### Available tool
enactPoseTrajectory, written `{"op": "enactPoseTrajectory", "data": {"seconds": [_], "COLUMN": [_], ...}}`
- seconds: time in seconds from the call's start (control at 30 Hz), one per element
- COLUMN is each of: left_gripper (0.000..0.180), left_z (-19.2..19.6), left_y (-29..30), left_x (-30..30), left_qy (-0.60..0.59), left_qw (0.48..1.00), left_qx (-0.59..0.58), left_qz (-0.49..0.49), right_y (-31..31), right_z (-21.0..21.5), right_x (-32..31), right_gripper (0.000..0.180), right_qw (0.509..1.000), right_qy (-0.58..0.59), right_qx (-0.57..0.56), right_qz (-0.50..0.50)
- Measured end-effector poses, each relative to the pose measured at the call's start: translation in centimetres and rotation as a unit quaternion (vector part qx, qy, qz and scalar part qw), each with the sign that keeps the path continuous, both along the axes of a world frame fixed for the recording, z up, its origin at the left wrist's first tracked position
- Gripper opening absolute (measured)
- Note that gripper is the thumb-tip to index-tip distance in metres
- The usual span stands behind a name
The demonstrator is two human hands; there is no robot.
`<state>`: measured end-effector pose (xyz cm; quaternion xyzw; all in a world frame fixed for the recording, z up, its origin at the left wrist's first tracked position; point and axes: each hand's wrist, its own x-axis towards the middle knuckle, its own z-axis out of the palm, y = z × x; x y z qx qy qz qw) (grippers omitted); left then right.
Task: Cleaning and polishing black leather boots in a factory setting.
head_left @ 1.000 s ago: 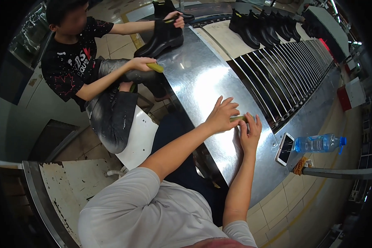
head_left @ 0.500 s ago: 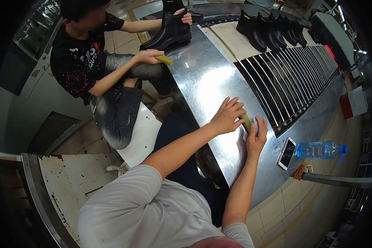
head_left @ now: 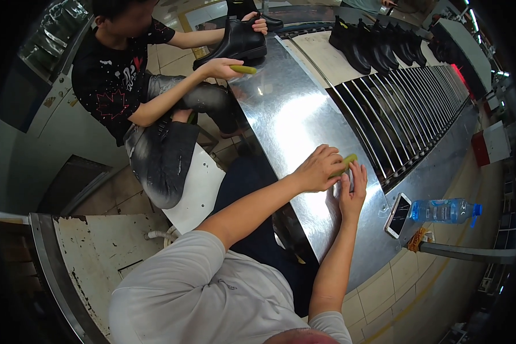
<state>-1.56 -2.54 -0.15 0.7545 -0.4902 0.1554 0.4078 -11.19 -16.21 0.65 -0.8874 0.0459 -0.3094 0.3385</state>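
Observation:
Over the metal table, my left hand (head_left: pixel 320 169) is closed round a short yellow-green bar (head_left: pixel 351 158), whose far end sticks out past the fingers. Close against it is my right hand (head_left: pixel 353 188), its fingers stretched and a little apart, the fingertips at the bar's side. The part of the bar under my left fingers is hidden. To my left sits a co-worker, who holds a black ankle boot (head_left: pixel 238 41) in one hand and a similar yellow-green bar (head_left: pixel 243 69) in the other.
The shiny metal table (head_left: pixel 292 109) borders a roller conveyor (head_left: pixel 407 109). Several black boots (head_left: pixel 361 49) stand on a pale board at the back. A phone (head_left: pixel 398 215) and a blue-capped water bottle (head_left: pixel 444 210) lie at the right, near a metal rail (head_left: pixel 470 250).
The bar between my hands has turned, its far end now pointing up and right. My left hand has shifted slightly nearer and right. The co-worker's bar has swung level and risen toward the boot.

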Motion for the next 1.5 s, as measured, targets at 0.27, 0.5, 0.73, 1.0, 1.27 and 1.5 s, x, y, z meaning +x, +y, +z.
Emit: {"op": "enactPoseTrajectory", "data": {"seconds": [0.27, 0.5, 0.73, 1.0, 1.27, 1.5], "left_gripper": [0.024, 0.028, 0.025, 0.019, 0.023, 0.035], "left_z": [0.0, 0.7, 0.3, 0.1, 0.7, 0.1], "left_y": [-0.2, -0.2, 0.1, 0.1, -0.2, 0.0], "left_x": [-0.1, -0.5, -0.2, -0.1, -0.6, -0.2], "left_qy": [0.037, 0.074, 0.049, -0.009, 0.122, 0.008], "left_qw": [0.993, 0.992, 0.998, 0.999, 0.980, 1.000], "left_qx": [0.004, -0.031, -0.007, 0.025, -0.020, 0.020], "left_qz": [0.115, 0.093, -0.043, 0.041, 0.154, -0.016], "right_y": [-0.5, -0.3, 0.1, -0.4, -1.0, 0.1], "right_z": [0.0, -0.8, -0.2, -0.2, -1.3, -0.1], "right_x": [-0.3, 0.2, -0.6, -0.1, 0.0, 0.2], "right_gripper": [0.019, 0.025, 0.018, 0.025, 0.026, 0.034], "right_qw": [0.997, 0.998, 0.986, 0.991, 0.994, 0.998], "right_qy": [-0.042, -0.004, -0.040, 0.027, -0.034, 0.054], "right_qx": [0.015, -0.058, 0.149, 0.087, 0.087, -0.015], "right_qz": [-0.057, -0.020, -0.057, -0.099, -0.050, 0.010]}}
